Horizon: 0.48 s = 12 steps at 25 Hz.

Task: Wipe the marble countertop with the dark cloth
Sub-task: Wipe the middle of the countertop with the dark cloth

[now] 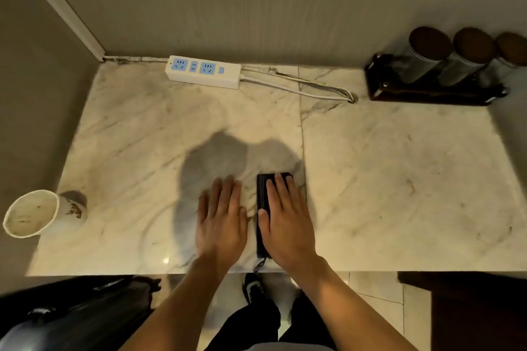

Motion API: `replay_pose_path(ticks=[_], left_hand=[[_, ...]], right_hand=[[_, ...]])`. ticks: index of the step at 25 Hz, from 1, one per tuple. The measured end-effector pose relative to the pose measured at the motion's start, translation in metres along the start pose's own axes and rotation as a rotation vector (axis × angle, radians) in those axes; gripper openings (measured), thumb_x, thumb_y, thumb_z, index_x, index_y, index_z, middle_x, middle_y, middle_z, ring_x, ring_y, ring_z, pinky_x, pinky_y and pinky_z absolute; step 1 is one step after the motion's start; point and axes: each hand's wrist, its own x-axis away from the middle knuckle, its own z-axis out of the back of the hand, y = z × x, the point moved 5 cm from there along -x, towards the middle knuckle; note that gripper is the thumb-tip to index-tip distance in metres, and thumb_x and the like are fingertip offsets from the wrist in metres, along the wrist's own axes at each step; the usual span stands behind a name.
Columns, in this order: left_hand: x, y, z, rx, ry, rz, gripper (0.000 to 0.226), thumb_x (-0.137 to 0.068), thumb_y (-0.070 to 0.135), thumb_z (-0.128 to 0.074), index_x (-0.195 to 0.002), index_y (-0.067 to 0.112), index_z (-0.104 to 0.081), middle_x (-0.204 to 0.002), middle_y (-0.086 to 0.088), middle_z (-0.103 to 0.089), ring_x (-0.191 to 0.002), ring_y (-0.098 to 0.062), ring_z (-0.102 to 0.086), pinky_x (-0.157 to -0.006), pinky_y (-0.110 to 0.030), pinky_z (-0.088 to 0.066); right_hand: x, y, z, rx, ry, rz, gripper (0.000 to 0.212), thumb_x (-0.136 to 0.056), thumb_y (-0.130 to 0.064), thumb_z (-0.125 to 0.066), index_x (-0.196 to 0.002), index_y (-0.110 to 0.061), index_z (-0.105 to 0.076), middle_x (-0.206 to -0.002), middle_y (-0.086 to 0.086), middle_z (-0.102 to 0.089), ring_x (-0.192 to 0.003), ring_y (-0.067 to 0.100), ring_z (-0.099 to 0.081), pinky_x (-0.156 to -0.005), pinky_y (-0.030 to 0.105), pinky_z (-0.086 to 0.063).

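Note:
The pale veined marble countertop [399, 179] fills the middle of the view. A dark cloth [262, 196], folded into a narrow rectangle, lies on it near the front edge, just right of centre. My right hand [286, 225] lies flat on top of the cloth with fingers extended and pressing down, so only the cloth's left strip and far end show. My left hand [222, 219] rests flat on the bare marble just left of the cloth, palm down, fingers spread, holding nothing.
A white power strip [204, 71] with blue sockets lies at the back wall, its cable [299, 90] running right. A dark rack [427, 94] with three canisters stands at the back right. A stained paper cup [34, 212] sits at the left edge. Walls close off the left and back.

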Motion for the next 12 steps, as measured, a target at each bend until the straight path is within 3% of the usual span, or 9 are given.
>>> replay_pose_path(ticks=[4,12], left_hand=[[-0.002,0.001,0.002,-0.036,0.035,0.005,0.052,-0.096,0.03,-0.027,-0.142,0.009,-0.038,-0.152,-0.01,-0.034,-0.143,-0.027,-0.023,-0.114,-0.047,-0.013],[-0.003,0.0,0.001,-0.038,0.031,0.005,0.052,-0.095,0.027,-0.028,-0.144,0.01,-0.035,-0.154,-0.01,-0.031,-0.144,-0.027,-0.02,-0.115,-0.047,-0.011]], right_hand=[[-0.005,-0.01,-0.009,0.05,0.027,-0.045,0.057,-0.092,-0.031,-0.035,-0.143,-0.007,-0.039,-0.151,0.014,-0.037,-0.142,0.03,-0.028,-0.113,0.047,-0.028],[-0.002,-0.006,-0.021,0.112,0.006,-0.044,0.068,-0.091,-0.039,-0.041,-0.148,-0.006,-0.025,-0.157,0.014,-0.022,-0.145,0.028,-0.017,-0.116,0.044,-0.012]])
